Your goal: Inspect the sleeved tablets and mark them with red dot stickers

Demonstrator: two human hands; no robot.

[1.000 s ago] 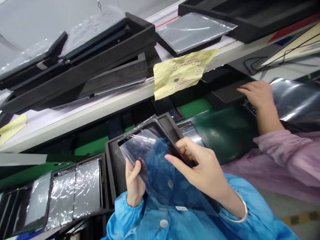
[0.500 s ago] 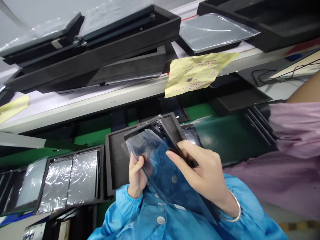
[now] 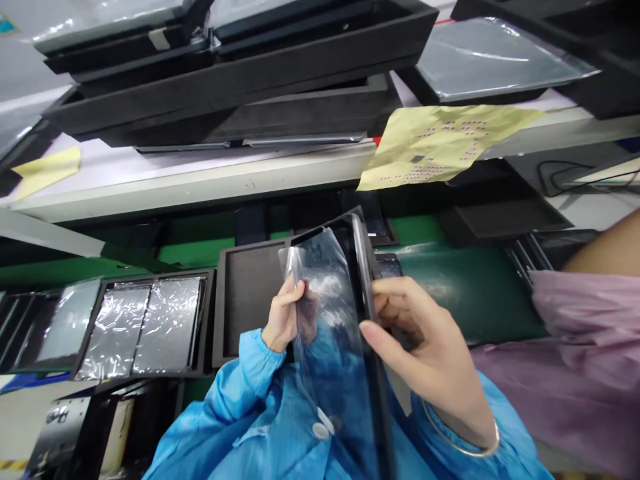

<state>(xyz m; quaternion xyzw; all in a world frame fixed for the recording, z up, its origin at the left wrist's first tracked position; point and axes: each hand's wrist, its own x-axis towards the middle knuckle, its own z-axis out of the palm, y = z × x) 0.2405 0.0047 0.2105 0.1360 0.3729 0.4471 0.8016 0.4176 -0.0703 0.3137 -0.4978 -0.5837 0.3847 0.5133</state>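
Note:
Close to my chest, a dark, glossy flat panel that looks like a tablet [image 3: 374, 400] stands steeply tilted, its long edge toward my right hand [image 3: 433, 357]. That hand is closed on the edge, thumb on the front and fingers behind. Over the panel's face hangs a clear plastic film [image 3: 327, 300], partly standing away from it. My left hand [image 3: 286, 312] pinches the film at its left edge, thumb in front; some fingers show blurrily through it. Behind lies a black tray [image 3: 250, 300] with a raised rim.
To the left, a black tray [image 3: 210, 320] holds film-wrapped panels [image 3: 167, 327]. Above runs a white shelf [image 3: 200, 193] with stacked black trays [image 3: 250, 87] and a yellow paper [image 3: 440, 143] hanging over its edge. A person's purple sleeve [image 3: 590, 327] is at the right, beside the green work surface [image 3: 465, 287].
The panel has turned more edge-on and upright. My left hand has drawn the film leftward, so it stands further from the panel. The view has shifted slightly.

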